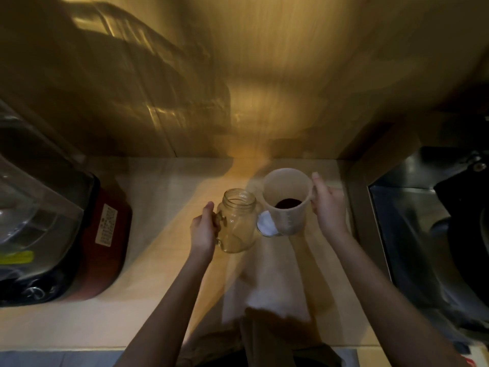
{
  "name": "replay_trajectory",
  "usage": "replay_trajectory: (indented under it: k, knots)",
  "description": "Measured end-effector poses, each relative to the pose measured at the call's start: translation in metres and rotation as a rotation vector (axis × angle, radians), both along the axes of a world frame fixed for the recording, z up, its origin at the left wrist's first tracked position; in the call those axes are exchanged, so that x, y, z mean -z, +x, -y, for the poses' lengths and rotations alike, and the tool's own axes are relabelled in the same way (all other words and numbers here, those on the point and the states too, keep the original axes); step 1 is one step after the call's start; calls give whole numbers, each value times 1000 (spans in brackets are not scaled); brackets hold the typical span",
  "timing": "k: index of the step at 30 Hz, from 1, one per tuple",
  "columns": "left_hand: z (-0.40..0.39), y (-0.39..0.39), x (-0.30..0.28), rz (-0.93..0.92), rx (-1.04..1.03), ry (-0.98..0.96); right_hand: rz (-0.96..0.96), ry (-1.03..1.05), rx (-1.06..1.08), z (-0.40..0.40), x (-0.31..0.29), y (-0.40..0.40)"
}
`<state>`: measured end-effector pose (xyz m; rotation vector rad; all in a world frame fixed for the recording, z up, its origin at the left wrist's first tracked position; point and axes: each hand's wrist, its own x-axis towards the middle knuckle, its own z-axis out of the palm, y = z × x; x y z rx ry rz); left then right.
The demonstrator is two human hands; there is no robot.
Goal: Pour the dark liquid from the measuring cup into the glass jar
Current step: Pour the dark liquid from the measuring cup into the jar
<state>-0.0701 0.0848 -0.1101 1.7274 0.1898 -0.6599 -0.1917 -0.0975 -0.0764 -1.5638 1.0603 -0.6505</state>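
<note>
A clear glass jar (238,221) with a side handle stands upright on the wooden counter, its mouth open and nothing visible inside. My left hand (203,231) grips its handle from the left. Just to its right I hold a translucent plastic measuring cup (287,200) by its handle with my right hand (329,207). The cup is roughly upright and close to the jar's rim. Dark liquid (287,203) lies at its bottom. No liquid is running out.
A white lid (266,223) lies between the jar and the cup. A light cloth (267,282) is spread on the counter (148,260) in front. A blender with a red base (100,242) stands at the left. A metal sink (412,221) with a dark pan is at the right.
</note>
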Motion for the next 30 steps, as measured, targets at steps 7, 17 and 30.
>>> replay_trajectory:
  k: [7,17,30]
  knots:
    - [-11,3,-47,441,312,205,-129,-436,-377,13,-66,19]
    - [-10,-10,-97,577,282,225,-377,-1148,-601,2,-142,39]
    - [-1,-32,-130,712,167,295,-295,-1455,-551,-16,-183,48]
